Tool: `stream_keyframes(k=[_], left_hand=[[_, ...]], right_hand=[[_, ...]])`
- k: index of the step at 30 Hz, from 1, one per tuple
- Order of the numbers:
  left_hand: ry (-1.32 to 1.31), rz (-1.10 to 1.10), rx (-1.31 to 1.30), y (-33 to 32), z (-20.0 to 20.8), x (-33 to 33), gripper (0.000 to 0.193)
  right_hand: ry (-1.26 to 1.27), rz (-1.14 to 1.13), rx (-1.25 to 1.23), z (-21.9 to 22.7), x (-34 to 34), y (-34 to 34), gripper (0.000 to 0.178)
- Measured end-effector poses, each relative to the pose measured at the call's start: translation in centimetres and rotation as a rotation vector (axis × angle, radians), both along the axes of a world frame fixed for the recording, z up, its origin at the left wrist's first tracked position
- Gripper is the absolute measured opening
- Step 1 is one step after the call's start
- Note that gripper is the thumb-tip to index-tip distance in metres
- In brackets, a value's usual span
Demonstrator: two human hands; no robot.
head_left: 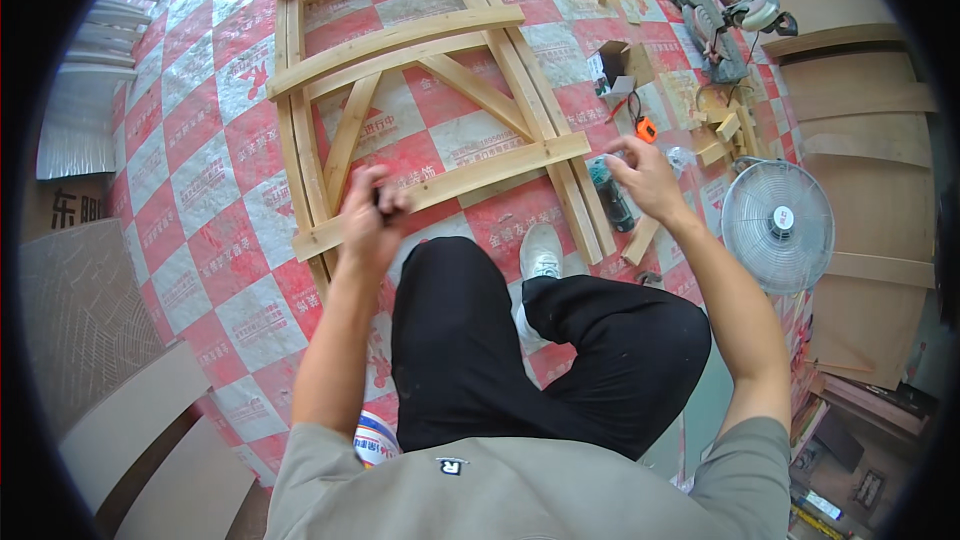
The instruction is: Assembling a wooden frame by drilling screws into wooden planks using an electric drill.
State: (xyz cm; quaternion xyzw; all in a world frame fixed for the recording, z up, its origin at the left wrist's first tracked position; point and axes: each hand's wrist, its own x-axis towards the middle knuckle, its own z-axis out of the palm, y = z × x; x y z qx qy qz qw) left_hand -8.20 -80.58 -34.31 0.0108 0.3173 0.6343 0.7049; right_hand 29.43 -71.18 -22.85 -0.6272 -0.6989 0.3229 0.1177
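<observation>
My left hand (368, 220) is closed round a small dark object (384, 202), mostly hidden by the fingers. It hovers over the left end of the near crosspiece of a wooden frame (440, 186), which lies on the floor. The frame has paired long rails, crosspieces and two slanted braces. Off the frame's right side is my right hand (648, 180), its fingers bent and apart, with nothing visible in them. A teal and black power tool (612, 196) lies just left of that hand. Beyond the fingertips sits an orange tape measure (646, 130).
A floor fan (778, 226) stands at right, near wood offcuts (728, 130) and a miter saw (715, 30). An opened small box (620, 68) lies beyond the tape measure. Boards (860, 200) line the right side; panels (130, 420) lie at left. A white bucket (375, 437) is by my left side.
</observation>
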Motion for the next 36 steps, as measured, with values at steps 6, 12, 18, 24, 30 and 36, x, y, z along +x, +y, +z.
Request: stream_keyframes(k=[6,12,18,24,30,36], left_hand=[[0.214,0.062,-0.286,-10.4,-5.9,-14.3,0.025],[1.281,-0.372,-0.816,-16.8,-9.4,-14.2,0.031],[1.696,-0.760,-1.028,-17.0,-12.7,-9.4,0.071],[1.837,-0.924,-1.040,-13.4,-8.1,-9.7,0.072],[1.824,-0.923,-0.958,-13.4,-9.7,-10.0,0.061],[1.851,-0.951,-0.910,-14.3,-9.7,-11.2,0.064]], right_hand=[[-0.343,-0.013,-0.079,-20.3,11.8,-3.6,0.086],[-0.500,-0.271,-0.286,-23.1,6.5,-3.3,0.092],[-0.601,-0.146,-0.239,-22.7,7.4,-2.4,0.067],[-0.527,0.003,-0.171,-24.4,7.3,-1.7,0.062],[-0.578,-0.006,-0.153,-23.6,7.6,-1.4,0.063],[-0.676,-0.024,-0.358,-22.9,5.1,-0.6,0.066]])
